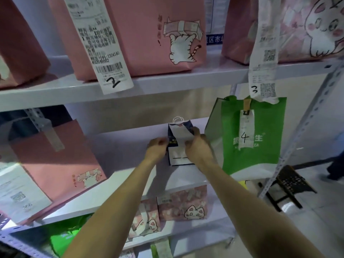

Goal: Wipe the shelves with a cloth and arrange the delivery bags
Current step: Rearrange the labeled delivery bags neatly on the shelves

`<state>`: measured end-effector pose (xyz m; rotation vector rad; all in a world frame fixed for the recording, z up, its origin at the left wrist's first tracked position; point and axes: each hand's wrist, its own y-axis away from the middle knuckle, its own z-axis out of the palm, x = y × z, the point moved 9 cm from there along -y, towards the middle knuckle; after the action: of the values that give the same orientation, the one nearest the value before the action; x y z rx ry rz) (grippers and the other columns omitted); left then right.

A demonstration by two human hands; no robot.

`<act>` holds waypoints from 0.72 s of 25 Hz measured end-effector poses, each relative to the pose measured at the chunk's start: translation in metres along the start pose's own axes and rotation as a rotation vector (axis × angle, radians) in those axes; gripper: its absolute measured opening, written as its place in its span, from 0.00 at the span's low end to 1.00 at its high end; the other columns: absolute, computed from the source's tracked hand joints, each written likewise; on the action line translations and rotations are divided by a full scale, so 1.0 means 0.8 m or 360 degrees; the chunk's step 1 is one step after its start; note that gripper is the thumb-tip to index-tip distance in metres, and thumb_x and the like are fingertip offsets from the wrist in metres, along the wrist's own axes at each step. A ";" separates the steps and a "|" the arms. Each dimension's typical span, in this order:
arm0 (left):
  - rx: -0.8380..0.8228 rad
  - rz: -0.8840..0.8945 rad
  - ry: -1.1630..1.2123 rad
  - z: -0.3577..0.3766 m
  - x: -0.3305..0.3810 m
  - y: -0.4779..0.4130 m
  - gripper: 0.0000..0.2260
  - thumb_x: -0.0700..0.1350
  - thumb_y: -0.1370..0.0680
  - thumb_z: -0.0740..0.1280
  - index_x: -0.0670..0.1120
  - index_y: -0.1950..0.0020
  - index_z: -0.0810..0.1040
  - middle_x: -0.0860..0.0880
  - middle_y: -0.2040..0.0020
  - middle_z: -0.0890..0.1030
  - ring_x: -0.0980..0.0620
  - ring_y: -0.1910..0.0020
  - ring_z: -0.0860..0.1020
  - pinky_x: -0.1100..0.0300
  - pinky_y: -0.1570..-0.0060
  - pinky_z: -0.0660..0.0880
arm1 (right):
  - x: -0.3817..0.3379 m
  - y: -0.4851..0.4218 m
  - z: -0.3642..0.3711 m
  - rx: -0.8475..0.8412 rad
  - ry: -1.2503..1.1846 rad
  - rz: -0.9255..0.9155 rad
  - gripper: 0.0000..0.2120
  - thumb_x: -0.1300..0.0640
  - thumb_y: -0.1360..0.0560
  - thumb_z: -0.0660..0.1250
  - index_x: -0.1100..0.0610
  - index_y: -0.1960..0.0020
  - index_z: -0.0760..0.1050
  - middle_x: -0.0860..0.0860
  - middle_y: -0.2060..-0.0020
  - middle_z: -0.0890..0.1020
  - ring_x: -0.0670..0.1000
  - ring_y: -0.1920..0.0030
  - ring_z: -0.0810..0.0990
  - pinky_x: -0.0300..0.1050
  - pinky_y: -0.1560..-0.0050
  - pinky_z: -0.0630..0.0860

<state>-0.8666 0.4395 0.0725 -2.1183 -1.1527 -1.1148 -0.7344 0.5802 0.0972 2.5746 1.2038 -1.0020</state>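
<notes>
1. Head view: both bare arms reach forward to the middle shelf (119,146), where a small dark paper bag (172,154) with white loop handles stands upright towards the back.
2. The left hand (157,146) sits at the bag's left edge with its fingers curled in; whether it actually grips the bag I cannot tell, since the fingertips are hidden.
3. The right hand (198,144) is closed on a white receipt slip (181,134) that hangs down the front of the small bag, thumb and fingers pinching the slip's right side.
4. Just to the right of the small bag stands a tall green bag (255,146), upright, with a paper slip marked "4" clipped at its top edge.
5. On the same shelf at the left, a large pink bag (61,157) with a cat drawing leans at a tilt, a white label hanging over its lower left corner.
6. On the top shelf (167,81) stands another pink cat bag (149,34) with a long receipt marked "2" hanging past the shelf edge; to its right a pink rabbit-print bag (307,28) carries a receipt marked "3".
7. On the lower shelf, between the forearms, stand small pink cat-print bags (183,203), and further down a green bag shows partly.
8. A dark stool (290,185) stands on the floor at the right, beyond the shelf's perforated upright.
</notes>
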 end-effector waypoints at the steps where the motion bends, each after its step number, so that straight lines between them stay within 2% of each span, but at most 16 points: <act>1: 0.0031 0.0013 0.0063 -0.007 -0.006 0.004 0.11 0.46 0.12 0.65 0.41 0.45 0.84 0.36 0.42 0.87 0.36 0.42 0.84 0.38 0.40 0.81 | 0.003 -0.002 0.006 -0.0002 -0.0173 0.0072 0.34 0.55 0.19 0.67 0.55 0.18 0.56 0.62 0.36 0.74 0.66 0.43 0.81 0.53 0.48 0.77; 3: 0.0085 0.0007 0.0179 -0.027 -0.024 0.020 0.08 0.44 0.14 0.69 0.43 0.44 0.86 0.41 0.45 0.89 0.40 0.43 0.86 0.40 0.41 0.82 | 0.013 -0.006 0.017 -0.0067 -0.0479 0.0300 0.36 0.54 0.22 0.71 0.61 0.20 0.57 0.62 0.37 0.77 0.65 0.42 0.81 0.54 0.47 0.80; 5: 0.0142 -0.0050 0.0423 -0.051 -0.051 0.044 0.05 0.39 0.17 0.73 0.43 0.43 0.87 0.47 0.47 0.90 0.45 0.45 0.87 0.43 0.44 0.84 | 0.012 0.005 0.033 -0.0203 -0.0722 0.0366 0.23 0.56 0.21 0.73 0.64 0.32 0.69 0.61 0.44 0.83 0.62 0.47 0.84 0.53 0.51 0.81; 7: 0.0214 -0.0066 0.0580 -0.073 -0.073 0.076 0.10 0.35 0.20 0.76 0.44 0.40 0.85 0.49 0.47 0.90 0.48 0.45 0.88 0.54 0.48 0.85 | 0.011 0.035 0.047 -0.0280 -0.0806 0.0300 0.10 0.58 0.22 0.75 0.59 0.45 0.77 0.53 0.57 0.84 0.52 0.58 0.83 0.48 0.57 0.79; 9: 0.0277 -0.0003 0.0599 -0.080 -0.090 0.117 0.14 0.32 0.21 0.76 0.45 0.38 0.83 0.50 0.47 0.90 0.53 0.46 0.88 0.62 0.51 0.84 | 0.010 0.073 0.053 -0.0277 -0.0805 0.0188 0.07 0.58 0.22 0.76 0.55 0.50 0.78 0.48 0.60 0.83 0.48 0.60 0.82 0.46 0.58 0.78; 12: 0.0459 0.0004 0.0456 -0.084 -0.109 0.178 0.11 0.32 0.19 0.73 0.44 0.40 0.87 0.52 0.49 0.90 0.54 0.49 0.88 0.57 0.48 0.86 | 0.002 0.124 0.066 -0.0274 -0.0685 0.0029 0.06 0.59 0.21 0.74 0.54 0.45 0.79 0.46 0.55 0.84 0.51 0.54 0.83 0.47 0.52 0.78; 15: 0.0627 -0.0020 0.0321 -0.101 -0.119 0.211 0.06 0.38 0.17 0.73 0.43 0.43 0.89 0.49 0.49 0.90 0.53 0.49 0.88 0.50 0.42 0.85 | -0.017 0.147 0.083 -0.0302 -0.0607 -0.0080 0.11 0.62 0.18 0.69 0.58 0.37 0.79 0.52 0.47 0.85 0.56 0.48 0.83 0.47 0.51 0.76; 18: 0.0579 -0.0048 0.0112 -0.116 -0.116 0.219 0.06 0.42 0.16 0.73 0.45 0.44 0.90 0.49 0.49 0.90 0.53 0.50 0.88 0.50 0.42 0.85 | -0.031 0.156 0.102 -0.0407 -0.0451 -0.0081 0.15 0.62 0.18 0.67 0.59 0.31 0.76 0.57 0.41 0.84 0.60 0.43 0.82 0.52 0.44 0.80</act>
<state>-0.7866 0.2380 0.0415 -1.7750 -1.2505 -0.9039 -0.6974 0.4496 0.0304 2.1364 1.2342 -1.0975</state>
